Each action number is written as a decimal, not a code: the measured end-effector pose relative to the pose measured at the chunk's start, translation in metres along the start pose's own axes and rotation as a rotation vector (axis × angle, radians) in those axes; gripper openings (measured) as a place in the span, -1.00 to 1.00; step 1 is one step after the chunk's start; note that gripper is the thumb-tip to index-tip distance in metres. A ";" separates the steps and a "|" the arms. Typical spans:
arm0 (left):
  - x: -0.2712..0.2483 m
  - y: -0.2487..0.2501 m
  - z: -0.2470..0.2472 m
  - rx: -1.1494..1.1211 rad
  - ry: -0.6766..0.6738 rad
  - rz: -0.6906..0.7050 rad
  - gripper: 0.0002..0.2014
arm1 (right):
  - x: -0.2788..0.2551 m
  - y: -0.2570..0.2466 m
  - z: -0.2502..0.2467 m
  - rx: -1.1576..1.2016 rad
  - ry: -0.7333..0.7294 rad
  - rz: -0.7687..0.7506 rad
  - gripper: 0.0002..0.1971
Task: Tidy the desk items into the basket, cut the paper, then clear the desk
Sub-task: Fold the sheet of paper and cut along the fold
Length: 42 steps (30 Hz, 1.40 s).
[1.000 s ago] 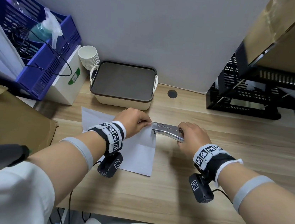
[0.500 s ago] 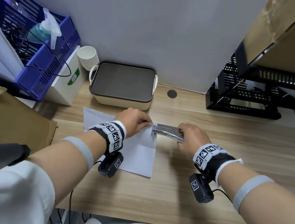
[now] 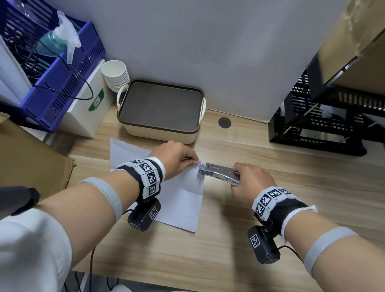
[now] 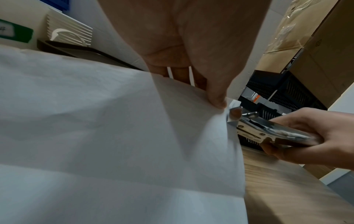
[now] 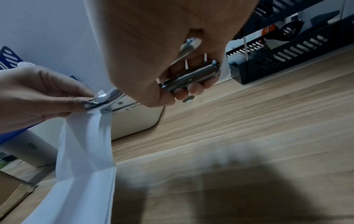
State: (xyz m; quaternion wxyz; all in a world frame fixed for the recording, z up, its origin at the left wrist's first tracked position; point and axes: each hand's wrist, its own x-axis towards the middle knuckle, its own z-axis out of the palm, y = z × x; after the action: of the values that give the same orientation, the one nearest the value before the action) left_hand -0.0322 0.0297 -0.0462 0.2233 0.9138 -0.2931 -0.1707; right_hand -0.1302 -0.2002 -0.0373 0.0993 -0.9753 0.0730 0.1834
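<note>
Taking the lidded cream basket [image 3: 159,112] at the back of the wooden desk [image 3: 221,258] as the landmark: over the last second almost nothing has shifted. Both hands hold the same places just in front of the basket, and the sheet has crept only slightly, so the work on the paper looks to be in mid-action, not finished, and clearing the desk is still to come. Left of the basket stand one stack of paper cups [image 3: 115,75], one white box [image 3: 87,106] and one blue rack [image 3: 58,81] with a single spray bottle [image 3: 59,39]. In front of the basket lies one sheet of white paper [image 3: 180,200], its far right corner lifted off the desk. The left hand [image 3: 172,160] pinches that corner between thumb and fingertips. To its right, the right hand [image 3: 252,184] is clenched round the rear of one chrome metal tool [image 3: 219,173], whose nose meets the pinched corner. It looks more like a stapler than a cutter, though the wrist views are too blurred to be sure. Right of the basket sits one black tray rack [image 3: 322,127] under stacked cardboard.
</note>
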 end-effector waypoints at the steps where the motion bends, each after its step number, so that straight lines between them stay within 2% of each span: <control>1: 0.000 0.000 0.000 -0.001 -0.001 0.002 -0.83 | 0.000 0.000 -0.001 -0.007 -0.005 0.005 -0.82; 18: -0.002 -0.004 0.001 -0.042 -0.024 -0.015 -0.84 | 0.000 -0.005 0.006 -0.039 -0.030 0.022 -0.82; 26: -0.001 -0.008 0.004 0.009 -0.137 -0.047 -0.81 | -0.003 -0.004 0.006 -0.062 -0.031 0.014 -0.75; 33: -0.001 -0.010 0.004 0.008 -0.146 -0.064 -0.82 | -0.005 -0.003 0.004 -0.082 -0.003 -0.026 -0.76; 42: 0.001 -0.010 0.001 0.018 -0.141 -0.090 -0.83 | 0.001 0.000 0.013 -0.017 0.006 -0.115 -0.67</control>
State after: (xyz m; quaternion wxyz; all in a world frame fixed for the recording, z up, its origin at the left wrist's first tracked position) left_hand -0.0267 0.0361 -0.0528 0.1860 0.9138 -0.2681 -0.2417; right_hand -0.1342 -0.1979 -0.0492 0.1010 -0.9792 0.0157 0.1750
